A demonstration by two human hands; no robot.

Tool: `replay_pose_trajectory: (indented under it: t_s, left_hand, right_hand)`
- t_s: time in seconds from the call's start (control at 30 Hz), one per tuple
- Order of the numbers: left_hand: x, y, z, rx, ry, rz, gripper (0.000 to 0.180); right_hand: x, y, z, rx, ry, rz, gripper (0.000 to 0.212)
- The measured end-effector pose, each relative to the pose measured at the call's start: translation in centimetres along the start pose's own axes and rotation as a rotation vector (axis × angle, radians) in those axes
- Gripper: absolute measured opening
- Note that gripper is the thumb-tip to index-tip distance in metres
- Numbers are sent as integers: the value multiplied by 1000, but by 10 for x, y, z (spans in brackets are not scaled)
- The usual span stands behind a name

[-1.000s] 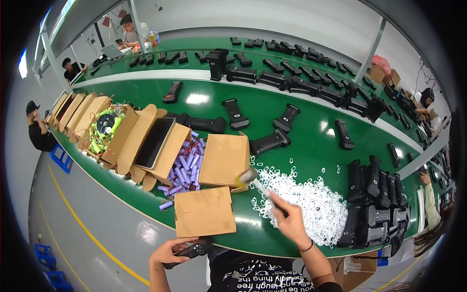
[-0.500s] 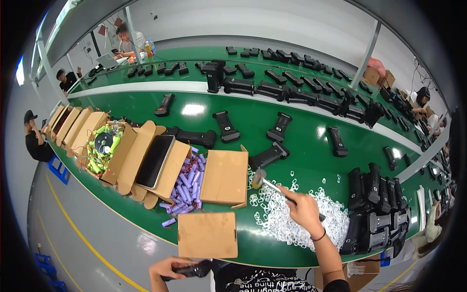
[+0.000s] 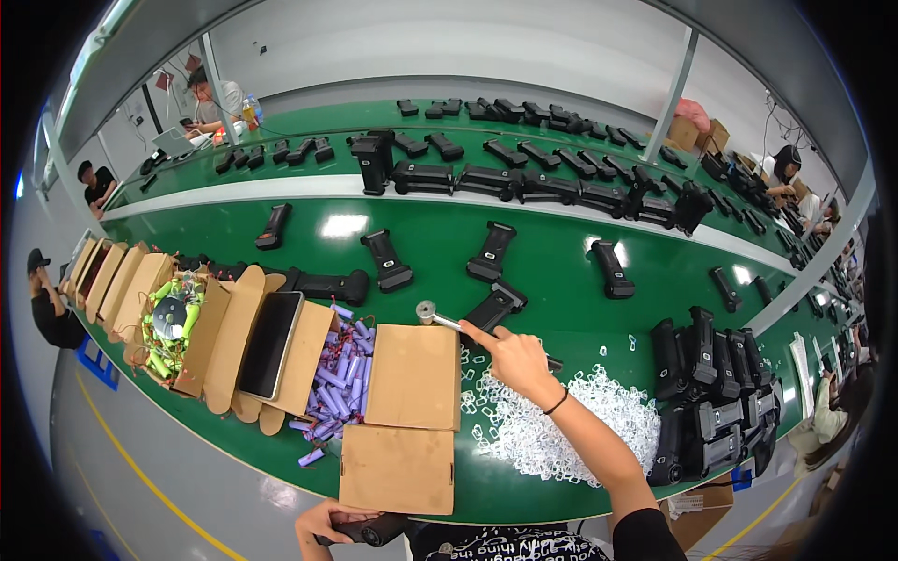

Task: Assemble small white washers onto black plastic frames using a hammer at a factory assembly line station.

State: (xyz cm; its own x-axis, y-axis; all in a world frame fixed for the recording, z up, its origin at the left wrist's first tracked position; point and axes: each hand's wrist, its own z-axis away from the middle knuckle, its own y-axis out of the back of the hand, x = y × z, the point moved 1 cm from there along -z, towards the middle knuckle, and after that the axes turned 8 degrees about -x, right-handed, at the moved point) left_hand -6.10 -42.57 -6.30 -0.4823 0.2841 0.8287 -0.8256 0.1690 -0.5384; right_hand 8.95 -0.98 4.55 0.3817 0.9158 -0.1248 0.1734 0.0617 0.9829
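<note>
My right hand [image 3: 520,363] is wrapped around a small hammer [image 3: 445,322]. Its round head points left over the green table, beside a black handle-shaped plastic housing [image 3: 496,307], and the dark end of its handle sticks out behind my fingers. Low in the picture, at the table's front edge, my left hand [image 3: 323,525] grips another black plastic housing [image 3: 372,529], partly hidden by the edge. Under my right forearm spreads a pile of small clear-white plastic pieces [image 3: 561,430]. A flattened cardboard box [image 3: 398,470] lies just above my left hand.
An upright cardboard box [image 3: 412,376] stands beside purple battery cells [image 3: 342,379]. Leftward are a black tablet-like panel [image 3: 271,344] and a box of green wrapped cells [image 3: 174,318]. Stacked black housings [image 3: 711,411] stand at right; more line the white ledge [image 3: 281,187]. Other people sit farther off.
My right hand has carried the hammer left and farther from me, off the white pieces. My left hand with its housing has come closer to the table edge. The whole view has shifted.
</note>
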Motion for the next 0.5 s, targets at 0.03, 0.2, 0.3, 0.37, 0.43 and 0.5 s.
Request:
replay_pose_trajectory:
  t_s: [0.03, 0.2, 0.3, 0.37, 0.43, 0.5]
  left_hand:
    - [2, 0, -1, -12, -20, 1, 74]
    - [4, 0, -2, -53, -77, 62, 73]
    - [-6, -3, -2, -65, -103, 146, 69]
    - [-20, 7, 13, -33, -82, 82, 70]
    - [-34, 20, 34, -91, 33, -139, 72]
    - [-42, 18, 45, -194, -110, -250, 69]
  right_hand:
    - [1, 0, 1, -4, 0, -6, 83]
    - [-3, -1, 6, -36, -18, -46, 84]
    - [0, -4, 11, -23, -42, -80, 83]
    - [3, -6, 9, 8, -55, -153, 82]
    - [-6, 6, 13, 5, -68, -192, 75]
    - [-17, 5, 26, 122, -26, -336, 67]
